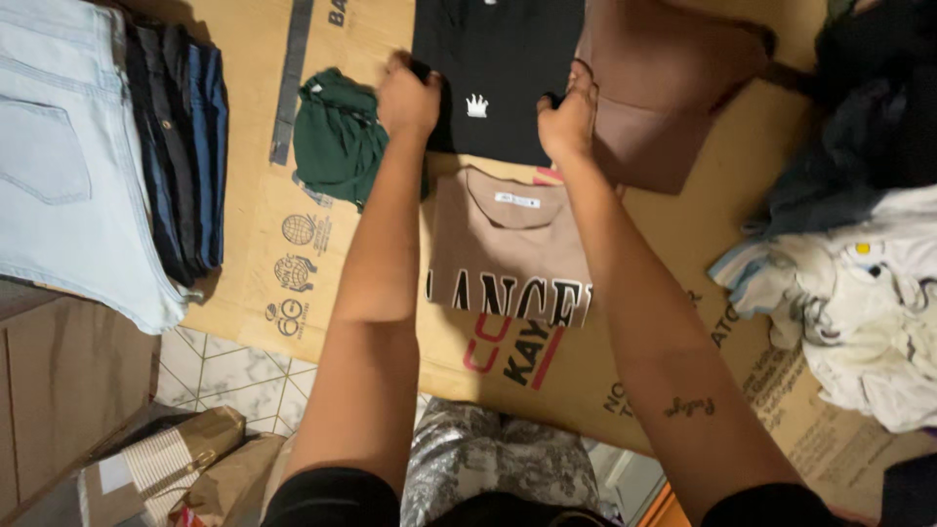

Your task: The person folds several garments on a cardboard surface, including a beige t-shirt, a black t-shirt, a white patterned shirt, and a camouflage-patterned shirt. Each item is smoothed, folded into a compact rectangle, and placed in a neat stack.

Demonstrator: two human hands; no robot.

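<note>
- Two hands out over the cardboard (683, 229) in the head view, well apart, each closed on a near corner of the black shirt (498, 68).
- Left hand (408, 98) pinches the shirt's left corner, knuckles up, fingers curled tight into the cloth.
- Right hand (568, 119) clamps the right corner, fist closed on the hem.
- Black shirt lies flat at the top of the cardboard, a small white crown mark between the two hands.
- Just below it, between the forearms, a folded tan shirt (508, 249) with bold black lettering lies flat, its collar touching the black shirt's near edge.
- Green cloth (337, 137) sits bunched just beside the left hand.
- Brown garment (654, 98) lies right of the black shirt, its edge touching the right hand's side.
- Far left: pale jeans (68, 156) with a stack of dark jeans (181, 146) beside them.
- Far right: a loose heap of white clothes (859, 303), dark ones above.
</note>
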